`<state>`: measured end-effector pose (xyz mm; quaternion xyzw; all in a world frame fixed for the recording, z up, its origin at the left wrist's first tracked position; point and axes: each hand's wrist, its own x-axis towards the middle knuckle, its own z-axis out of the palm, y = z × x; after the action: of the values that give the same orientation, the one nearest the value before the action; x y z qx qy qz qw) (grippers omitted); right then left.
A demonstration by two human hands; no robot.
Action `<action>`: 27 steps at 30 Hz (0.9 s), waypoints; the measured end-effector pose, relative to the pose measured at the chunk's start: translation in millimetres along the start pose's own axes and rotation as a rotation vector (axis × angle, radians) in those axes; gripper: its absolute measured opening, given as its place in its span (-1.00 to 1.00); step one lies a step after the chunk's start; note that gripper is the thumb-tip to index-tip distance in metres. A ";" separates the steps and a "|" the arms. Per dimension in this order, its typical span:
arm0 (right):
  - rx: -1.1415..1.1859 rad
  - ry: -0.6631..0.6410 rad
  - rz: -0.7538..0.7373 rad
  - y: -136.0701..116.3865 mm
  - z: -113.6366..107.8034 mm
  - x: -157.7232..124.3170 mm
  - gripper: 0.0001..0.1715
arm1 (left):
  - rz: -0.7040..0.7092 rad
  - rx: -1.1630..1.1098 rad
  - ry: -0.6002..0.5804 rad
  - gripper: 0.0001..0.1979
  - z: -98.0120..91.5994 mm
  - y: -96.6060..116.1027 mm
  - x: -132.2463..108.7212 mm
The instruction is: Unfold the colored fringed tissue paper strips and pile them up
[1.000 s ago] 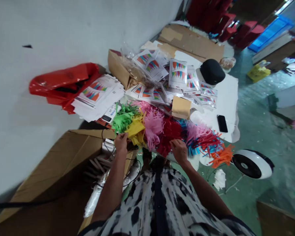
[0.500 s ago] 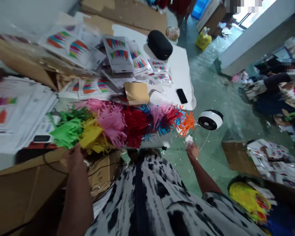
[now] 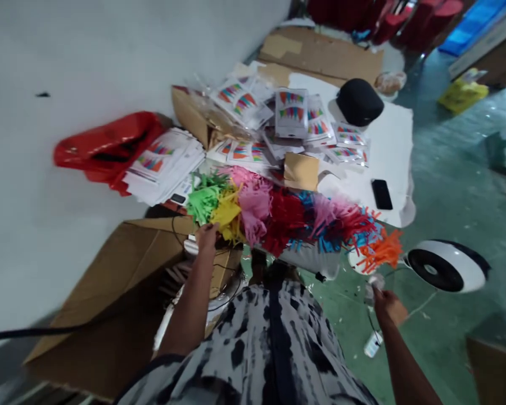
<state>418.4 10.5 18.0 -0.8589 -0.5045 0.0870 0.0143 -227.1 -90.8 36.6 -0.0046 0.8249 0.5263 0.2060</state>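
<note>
The left hand (image 3: 206,236) is at the near left side of the table (image 3: 394,152), its bent fingertips at the near edge of the yellow paper tassel (image 3: 227,215); whether they grip the paper, I cannot tell. The right hand (image 3: 391,308) is out past the table's near right corner, over the green floor (image 3: 341,343), its fingers closed on a crumpled whitish wad (image 3: 374,288), blurred in outline. The tassels lie in a row along the near edge: a green tassel (image 3: 204,203) at the left end, then the yellow one, a pink tassel (image 3: 253,211), a red tassel (image 3: 284,216), a mix of pink, blue and red strips, and an orange tassel (image 3: 380,251) at the right end, near the white-and-black fan (image 3: 449,265). Behind the row are a tan cardboard piece (image 3: 301,172) and bagged packs printed with colourful tassels (image 3: 292,112); a phone (image 3: 382,194) lies right of them, a rounded black case (image 3: 360,102) farther back. Printed sheets (image 3: 166,169) and a red plastic bag (image 3: 105,140) are at far left, above an open cardboard box (image 3: 122,281).
</note>
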 end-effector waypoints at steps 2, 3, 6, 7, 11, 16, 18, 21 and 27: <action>-0.004 -0.017 -0.021 -0.9 1.8 2.9 -0.44 | -0.004 0.013 -0.011 -0.72 -0.1 -1.9 -2.2; -0.007 -0.021 -0.035 -2.0 2.2 3.7 -0.44 | 0.001 0.024 -0.019 -0.73 -0.9 -2.2 -3.1; -0.022 -0.033 -0.062 -5.4 1.4 3.9 -0.52 | 0.042 0.051 -0.027 -0.72 -4.6 -0.8 -3.0; -0.028 -0.043 -0.072 -6.2 0.2 3.2 -0.56 | 0.058 0.055 -0.030 -0.72 -5.6 0.1 -2.1; -0.099 0.080 -0.153 -18.1 -10.8 -6.2 -0.62 | 0.100 0.050 -0.053 -0.76 -6.9 2.8 2.7; 0.083 0.245 -0.633 -117.5 -34.4 -41.8 -0.55 | 0.111 0.043 -0.071 -0.73 -5.9 -1.2 7.0; 0.221 0.141 -0.894 -187.8 -41.0 -71.0 -0.59 | 0.121 0.040 -0.073 -0.71 -5.8 -3.0 7.7; 0.356 -0.027 -1.179 -299.6 -42.0 -131.1 -0.60 | 0.147 0.022 -0.082 -0.72 -6.2 -3.3 6.6; 0.417 -0.312 -1.343 -455.7 -3.9 -231.0 -0.55 | 0.158 -0.057 -0.104 -0.74 -12.3 -2.6 -1.8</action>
<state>-84.7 33.5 104.3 -0.3204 -0.8928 0.2754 0.1561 -229.0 -103.1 39.5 0.0817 0.7956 0.5637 0.2062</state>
